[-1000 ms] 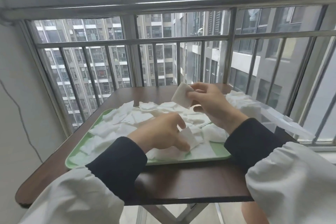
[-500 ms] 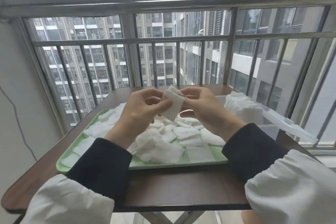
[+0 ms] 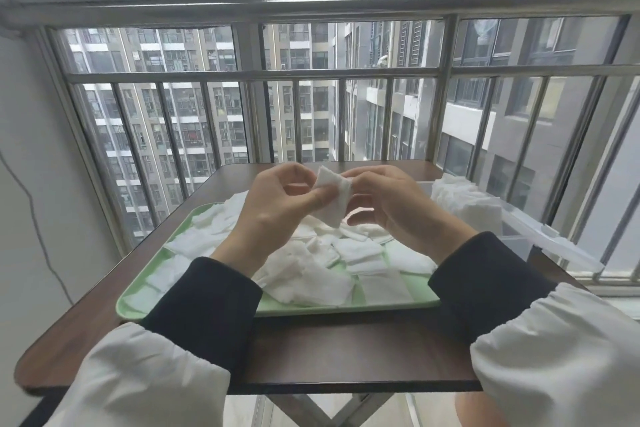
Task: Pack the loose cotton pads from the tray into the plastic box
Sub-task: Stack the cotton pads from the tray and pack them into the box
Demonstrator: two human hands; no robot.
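Observation:
Both hands are raised above the tray and hold a small stack of white cotton pads (image 3: 333,196) between them. My left hand (image 3: 277,206) pinches its left edge with thumb and fingers. My right hand (image 3: 384,203) grips its right side with curled fingers. Below them lies a light green tray (image 3: 346,308) strewn with several loose white cotton pads (image 3: 322,279). A clear plastic box (image 3: 519,236) at the right of the table holds a stack of packed pads (image 3: 467,203); its lid hangs open to the right.
The tray and box sit on a small dark brown folding table (image 3: 346,347) pushed against a barred window (image 3: 346,114). A white wall (image 3: 31,184) is close on the left. The table's front edge is near my sleeves.
My left hand left the tray with a pad and rose to meet my right hand. Both now hold the pads together, slightly higher and more centred than before.

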